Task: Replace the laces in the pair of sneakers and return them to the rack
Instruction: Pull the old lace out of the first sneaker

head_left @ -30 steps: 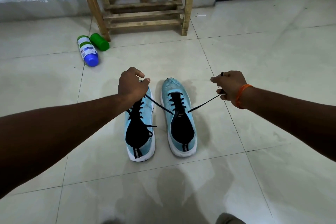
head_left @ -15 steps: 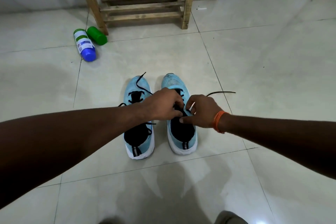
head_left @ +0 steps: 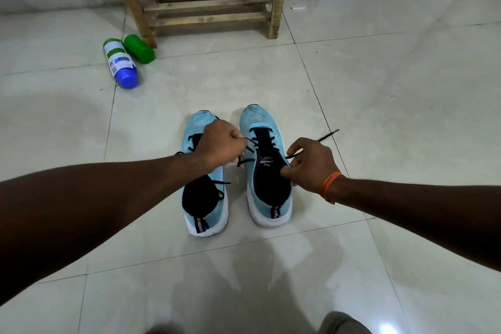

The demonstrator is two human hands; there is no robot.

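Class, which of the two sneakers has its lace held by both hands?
The right sneaker: its black lace runs to the left hand and the right hand; the left sneaker has loose lace ends.

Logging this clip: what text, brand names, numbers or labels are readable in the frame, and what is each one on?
"PUMA": white letters on the tongue of the right sneaker, small but legible.
Blue-capped bottle: printed label, too small to read.
Green bottle: no text visible.
Left sneaker: none seen; the left hand, gripping a lace, covers part of its tongue.
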